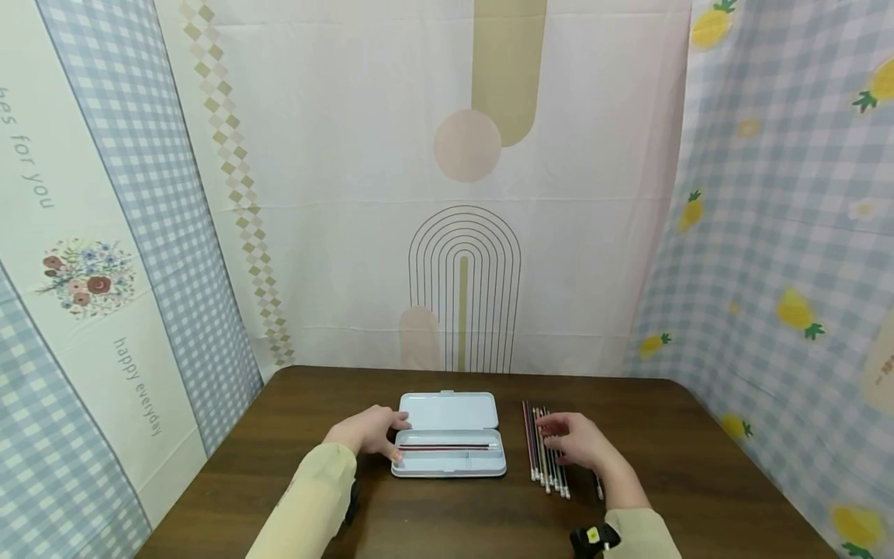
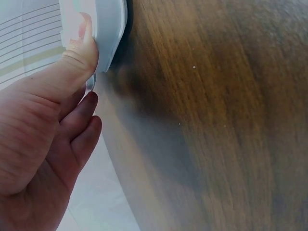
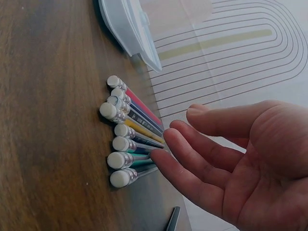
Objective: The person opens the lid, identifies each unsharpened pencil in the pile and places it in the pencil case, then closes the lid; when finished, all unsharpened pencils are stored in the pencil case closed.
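A pale blue-white pencil case (image 1: 448, 471) lies open on the table, its lid (image 1: 448, 410) folded back. Inside the tray, slim pencils (image 1: 447, 447), dark and red, lie lengthwise. My left hand (image 1: 366, 431) holds the case by its left end; the thumb (image 2: 79, 55) lies over the rim and the other fingers are behind it. To the right of the case is a row of pencils (image 1: 538, 458) with white erasers (image 3: 111, 110) toward me. Over them hovers my right hand (image 1: 576, 442), fingers loosely bent and apart, with nothing held between thumb and fingertips.
A dark slim item (image 1: 599, 487) lies beside my right forearm, apart from the row. The brown wooden table (image 1: 335, 388) meets a hanging patterned cloth (image 1: 349, 233) at the back. Checked cloths hang at both sides.
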Motion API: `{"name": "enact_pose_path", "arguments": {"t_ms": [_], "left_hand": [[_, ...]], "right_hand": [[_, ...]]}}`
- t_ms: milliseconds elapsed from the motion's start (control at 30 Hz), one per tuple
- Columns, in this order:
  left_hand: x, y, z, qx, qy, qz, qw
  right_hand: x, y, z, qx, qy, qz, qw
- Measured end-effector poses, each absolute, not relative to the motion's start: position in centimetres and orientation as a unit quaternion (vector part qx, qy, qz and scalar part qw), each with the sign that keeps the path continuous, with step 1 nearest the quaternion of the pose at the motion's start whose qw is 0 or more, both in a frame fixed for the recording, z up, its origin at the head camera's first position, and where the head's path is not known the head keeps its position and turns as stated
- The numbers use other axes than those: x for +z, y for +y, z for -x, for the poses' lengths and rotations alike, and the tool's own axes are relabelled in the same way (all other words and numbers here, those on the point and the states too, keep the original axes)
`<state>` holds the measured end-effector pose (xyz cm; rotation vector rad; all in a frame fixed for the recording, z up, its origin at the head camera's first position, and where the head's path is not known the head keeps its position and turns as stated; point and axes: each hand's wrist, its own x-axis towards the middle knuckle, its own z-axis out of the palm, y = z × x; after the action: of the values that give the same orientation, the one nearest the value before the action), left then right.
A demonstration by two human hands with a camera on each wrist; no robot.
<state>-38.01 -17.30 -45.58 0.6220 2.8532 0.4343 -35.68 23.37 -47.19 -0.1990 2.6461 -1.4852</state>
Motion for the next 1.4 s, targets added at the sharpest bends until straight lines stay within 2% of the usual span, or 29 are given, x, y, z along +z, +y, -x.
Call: {"name": "enact_pose_path", "arguments": {"t_ms": [533,1400], "left_hand": [[-45.6,-17.4,37.9,0.145,0.962,-0.216,0.087],[-45.6,-17.3,37.8,0.159,0.961,-0.206,0.096]], "right_hand": [[-46.9,23.9,35.3,-0.5,0.861,0.064,0.068],[-46.9,24.9,35.4,-0.512,0.855,0.044,0.069]]}}
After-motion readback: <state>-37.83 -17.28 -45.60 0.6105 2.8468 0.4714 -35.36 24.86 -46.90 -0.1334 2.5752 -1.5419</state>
